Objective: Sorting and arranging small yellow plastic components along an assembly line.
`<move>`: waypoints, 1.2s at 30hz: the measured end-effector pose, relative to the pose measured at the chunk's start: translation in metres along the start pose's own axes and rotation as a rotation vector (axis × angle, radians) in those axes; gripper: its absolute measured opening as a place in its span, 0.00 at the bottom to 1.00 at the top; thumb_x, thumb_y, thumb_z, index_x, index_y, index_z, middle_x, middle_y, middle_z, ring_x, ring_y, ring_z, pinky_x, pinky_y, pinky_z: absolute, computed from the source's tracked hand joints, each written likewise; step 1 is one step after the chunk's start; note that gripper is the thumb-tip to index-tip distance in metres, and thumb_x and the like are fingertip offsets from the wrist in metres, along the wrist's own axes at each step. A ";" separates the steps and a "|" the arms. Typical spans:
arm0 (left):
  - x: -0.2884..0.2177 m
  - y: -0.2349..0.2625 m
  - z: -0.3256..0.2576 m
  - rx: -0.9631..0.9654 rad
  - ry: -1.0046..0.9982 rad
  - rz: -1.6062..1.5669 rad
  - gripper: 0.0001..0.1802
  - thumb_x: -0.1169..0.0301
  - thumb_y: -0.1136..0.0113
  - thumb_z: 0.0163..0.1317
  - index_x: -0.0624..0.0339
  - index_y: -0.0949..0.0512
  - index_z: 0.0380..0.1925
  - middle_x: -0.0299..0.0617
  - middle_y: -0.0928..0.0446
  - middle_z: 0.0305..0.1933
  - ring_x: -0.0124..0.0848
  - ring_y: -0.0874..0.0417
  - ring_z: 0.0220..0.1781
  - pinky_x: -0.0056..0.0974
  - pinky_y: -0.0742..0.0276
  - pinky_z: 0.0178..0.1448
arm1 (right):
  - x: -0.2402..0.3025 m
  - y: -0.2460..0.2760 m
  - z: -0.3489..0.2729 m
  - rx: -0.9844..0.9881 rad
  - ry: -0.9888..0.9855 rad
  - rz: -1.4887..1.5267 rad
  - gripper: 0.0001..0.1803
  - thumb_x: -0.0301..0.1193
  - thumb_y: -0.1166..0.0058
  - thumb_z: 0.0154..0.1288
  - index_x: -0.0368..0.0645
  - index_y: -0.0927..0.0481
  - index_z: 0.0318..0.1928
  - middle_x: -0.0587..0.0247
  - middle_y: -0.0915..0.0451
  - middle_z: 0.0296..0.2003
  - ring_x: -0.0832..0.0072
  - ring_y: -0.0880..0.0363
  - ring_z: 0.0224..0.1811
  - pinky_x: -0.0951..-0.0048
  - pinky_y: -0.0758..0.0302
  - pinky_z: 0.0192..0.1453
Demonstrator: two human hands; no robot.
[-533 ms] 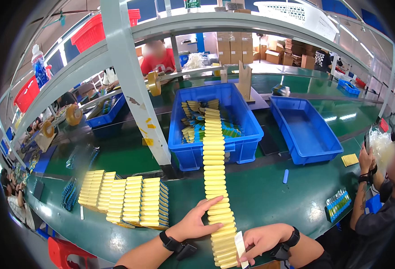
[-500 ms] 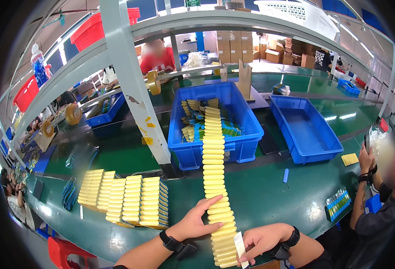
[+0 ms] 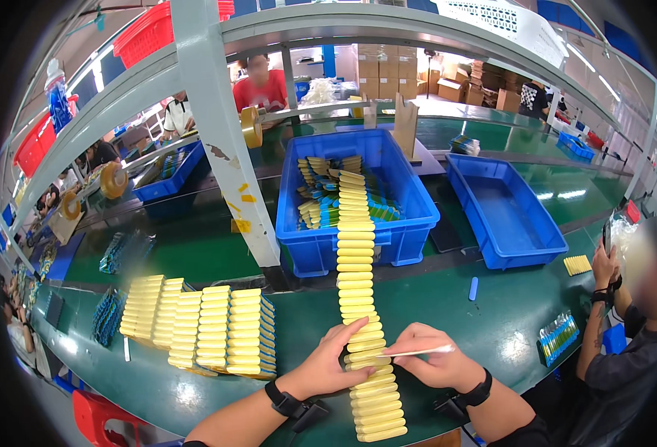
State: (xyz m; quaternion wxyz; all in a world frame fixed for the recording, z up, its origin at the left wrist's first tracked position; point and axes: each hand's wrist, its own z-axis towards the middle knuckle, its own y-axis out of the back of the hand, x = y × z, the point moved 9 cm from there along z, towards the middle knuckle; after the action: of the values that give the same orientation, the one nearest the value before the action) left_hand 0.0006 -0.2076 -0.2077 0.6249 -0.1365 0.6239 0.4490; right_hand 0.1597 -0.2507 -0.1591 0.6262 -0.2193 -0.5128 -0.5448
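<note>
A long strip of yellow rounded pieces (image 3: 355, 277), laid side by side, runs from a blue bin (image 3: 410, 232) down to the table's near edge. My left hand (image 3: 327, 363) rests on the strip from its left side, thumb and fingers spread apart. In my right hand (image 3: 440, 365), pinched between thumb and fingers, is a thin, flat white tool (image 3: 425, 350). Its narrow end reaches the strip's right edge, just beside my left fingers. More yellow-and-blue strips (image 3: 315, 214) lie heaped inside the bin, where the long strip's far end rests.
Stacked yellow strips (image 3: 213, 328) stand on the green table to the left. A shallow blue tray (image 3: 507, 212) and a small blue piece (image 3: 473, 289) lie to the right. A person (image 3: 641, 328) works at the right edge; a metal post (image 3: 224, 141) rises beyond the stacks.
My right hand has moved up and away from the strip's near end, turning the white tool from upright to nearly level across the strip's edge. My left hand stays nearly in place.
</note>
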 end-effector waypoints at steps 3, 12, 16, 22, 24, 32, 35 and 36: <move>-0.007 0.000 0.005 0.027 -0.044 0.061 0.52 0.61 0.25 0.57 0.58 0.41 0.79 0.54 0.28 0.68 0.49 0.30 0.71 0.51 0.39 0.78 | 0.009 -0.010 0.004 -0.017 0.111 -0.299 0.21 0.22 0.32 0.62 0.50 0.13 0.56 0.61 0.21 0.40 0.66 0.21 0.42 0.67 0.23 0.45; -0.002 0.004 -0.002 -0.023 -0.023 -0.069 0.50 0.65 0.28 0.60 0.59 0.42 0.80 0.54 0.30 0.70 0.48 0.32 0.74 0.50 0.43 0.80 | 0.003 0.024 0.000 -0.157 -0.029 -0.433 0.12 0.24 0.34 0.63 0.49 0.10 0.47 0.63 0.23 0.43 0.68 0.21 0.48 0.67 0.25 0.51; -0.036 0.009 -0.001 -0.002 -0.182 -0.033 0.47 0.67 0.32 0.63 0.61 0.43 0.80 0.55 0.36 0.77 0.50 0.37 0.79 0.50 0.47 0.82 | -0.018 0.032 -0.011 -0.292 -0.072 0.285 0.09 0.26 0.41 0.76 0.39 0.13 0.51 0.61 0.20 0.51 0.75 0.21 0.52 0.70 0.23 0.54; -0.075 -0.012 -0.017 0.131 -0.253 -0.010 0.49 0.64 0.31 0.62 0.60 0.44 0.81 0.55 0.40 0.79 0.52 0.43 0.82 0.52 0.52 0.83 | -0.011 -0.016 -0.021 0.173 -0.346 0.501 0.13 0.32 0.42 0.79 0.36 0.13 0.51 0.67 0.13 0.41 0.83 0.19 0.41 0.77 0.22 0.48; -0.055 -0.004 -0.011 0.068 -0.177 -0.223 0.47 0.69 0.32 0.63 0.61 0.44 0.80 0.54 0.41 0.79 0.48 0.40 0.80 0.47 0.48 0.83 | -0.011 -0.026 -0.030 0.360 -0.457 0.509 0.13 0.33 0.42 0.79 0.36 0.13 0.50 0.68 0.13 0.39 0.84 0.19 0.39 0.78 0.23 0.47; -0.014 -0.004 -0.003 0.056 -0.029 -0.217 0.41 0.73 0.33 0.66 0.57 0.38 0.78 0.50 0.34 0.73 0.41 0.34 0.77 0.43 0.41 0.81 | -0.002 -0.070 -0.056 0.932 -0.521 0.518 0.13 0.32 0.44 0.79 0.33 0.14 0.48 0.64 0.14 0.36 0.79 0.18 0.34 0.76 0.21 0.43; -0.004 -0.004 -0.004 0.049 0.013 -0.139 0.41 0.72 0.32 0.66 0.56 0.38 0.78 0.51 0.33 0.72 0.42 0.33 0.76 0.44 0.41 0.81 | -0.003 -0.073 -0.056 0.936 -0.585 0.509 0.14 0.33 0.43 0.79 0.33 0.14 0.47 0.65 0.14 0.35 0.80 0.18 0.32 0.76 0.21 0.42; 0.000 -0.004 -0.004 0.050 0.031 -0.106 0.42 0.72 0.32 0.66 0.55 0.38 0.78 0.51 0.33 0.72 0.42 0.33 0.76 0.44 0.40 0.81 | -0.005 -0.073 -0.056 0.930 -0.605 0.510 0.14 0.33 0.43 0.79 0.33 0.14 0.47 0.65 0.14 0.34 0.80 0.18 0.31 0.76 0.22 0.41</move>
State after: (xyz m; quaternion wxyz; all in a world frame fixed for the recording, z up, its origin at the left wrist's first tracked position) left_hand 0.0012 -0.2127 -0.2103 0.6412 -0.1607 0.6365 0.3974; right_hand 0.1163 -0.3179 -0.2049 0.5934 -0.1838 -0.7836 -0.0102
